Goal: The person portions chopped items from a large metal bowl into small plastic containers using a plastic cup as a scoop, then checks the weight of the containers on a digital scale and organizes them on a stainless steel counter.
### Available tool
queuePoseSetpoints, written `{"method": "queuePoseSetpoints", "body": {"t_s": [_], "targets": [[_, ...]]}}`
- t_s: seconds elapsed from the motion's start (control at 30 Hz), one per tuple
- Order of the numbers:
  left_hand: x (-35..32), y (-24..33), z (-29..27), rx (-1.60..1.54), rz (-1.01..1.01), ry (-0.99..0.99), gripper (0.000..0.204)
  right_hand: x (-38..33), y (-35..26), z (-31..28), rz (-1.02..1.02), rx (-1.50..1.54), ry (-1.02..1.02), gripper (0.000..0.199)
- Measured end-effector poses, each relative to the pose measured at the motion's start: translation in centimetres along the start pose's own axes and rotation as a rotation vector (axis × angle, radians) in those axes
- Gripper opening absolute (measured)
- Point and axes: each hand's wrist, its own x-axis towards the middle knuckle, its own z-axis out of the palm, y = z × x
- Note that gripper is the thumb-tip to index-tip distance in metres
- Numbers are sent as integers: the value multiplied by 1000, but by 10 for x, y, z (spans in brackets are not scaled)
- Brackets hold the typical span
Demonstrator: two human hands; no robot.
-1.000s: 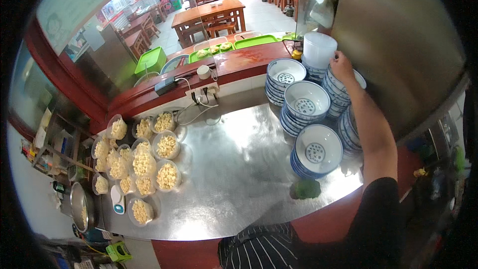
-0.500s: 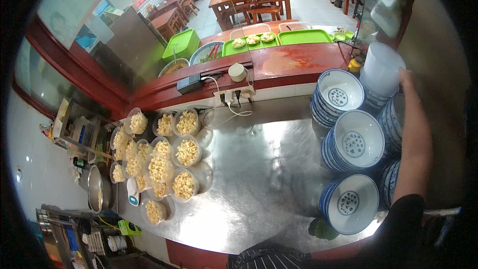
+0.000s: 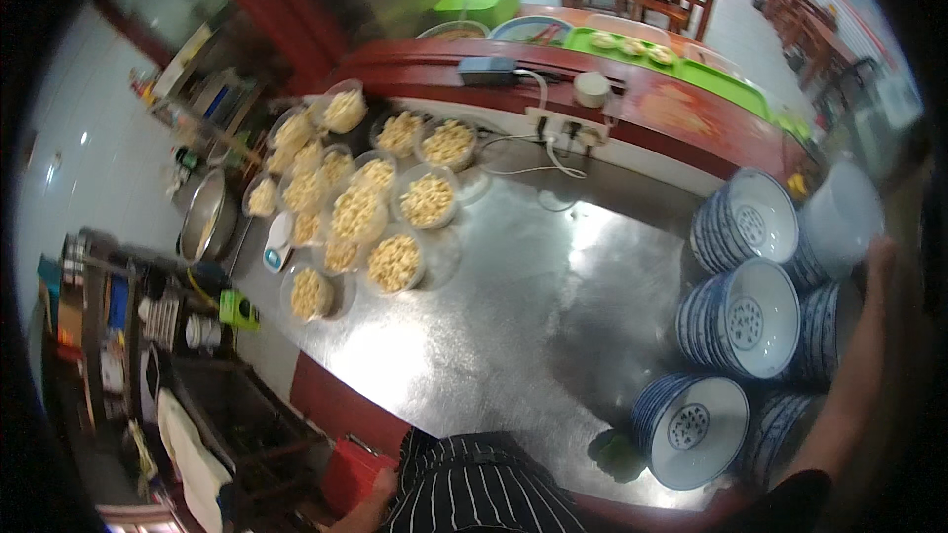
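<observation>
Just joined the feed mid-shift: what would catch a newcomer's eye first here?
The stacks of blue-and-white bowls crowding the right side of the steel counter, with the right hand up against the far stacks. Next, the cluster of clear tubs of pale food at the counter's far left.

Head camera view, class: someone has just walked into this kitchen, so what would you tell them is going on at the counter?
A person in a striped apron stands at a steel counter. Their right hand reaches out to the far right, at a pale container beside stacks of blue-and-white bowls; whether it grips anything cannot be told. The left hand hangs low by the apron. Clear tubs of pale food crowd the counter's left side.
</observation>
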Motion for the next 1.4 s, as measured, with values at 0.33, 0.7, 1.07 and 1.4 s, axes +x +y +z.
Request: {"method": "queuePoseSetpoints", "body": {"t_s": [0.33,0.7,1.07,1.4], "targets": [[-15,5,5,-146,156,11,35,-82,-5,-51,31,210,111,34],[-13,12,-8,-220,229,149,39,-138,-99,-116,-213,404,204,32],[-134,145,-180,-1177,898,167,48,-394,-408,-328,-1020,760,-822,39],[-154,39,-256,-1521,1232,124,55,-744,-523,-358,-1275,688,-1546,45]]}}
